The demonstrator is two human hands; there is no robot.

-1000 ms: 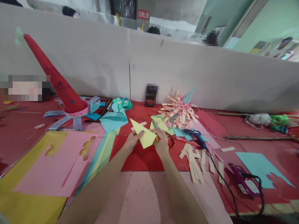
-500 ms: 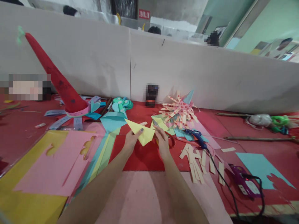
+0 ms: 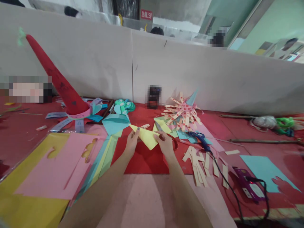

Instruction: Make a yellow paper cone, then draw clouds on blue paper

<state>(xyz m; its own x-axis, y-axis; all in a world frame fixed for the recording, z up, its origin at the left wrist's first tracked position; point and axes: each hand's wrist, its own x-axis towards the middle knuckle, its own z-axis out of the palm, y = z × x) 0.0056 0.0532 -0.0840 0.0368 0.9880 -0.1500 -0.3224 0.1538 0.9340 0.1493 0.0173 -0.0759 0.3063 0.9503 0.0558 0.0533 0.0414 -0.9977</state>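
A yellow paper (image 3: 148, 138), pointed at its left end and with a corner hanging down, is held up between both hands over a red sheet (image 3: 142, 161). My left hand (image 3: 132, 141) pinches its upper left edge, thumb on the near face. At its right end my right hand (image 3: 165, 142) grips it between thumb and fingers. Just behind my right hand lie scissors with red handles (image 3: 175, 143), partly hidden by the hand. A folded light-blue paper (image 3: 116, 124) rests to the left of the yellow one.
Pink sheets (image 3: 57, 167) lie at left near a tall red cone (image 3: 59, 82). On the right are a blue glue gun (image 3: 200, 139) with a black cord, pale strips (image 3: 196, 164), a purple box (image 3: 249, 185) and a spiky paper piece (image 3: 186, 110). A white partition (image 3: 213, 76) stands behind.
The yellow paper has turned and shifted slightly right. My left hand has moved a little up and left along it, and my right hand has closed on its right end.
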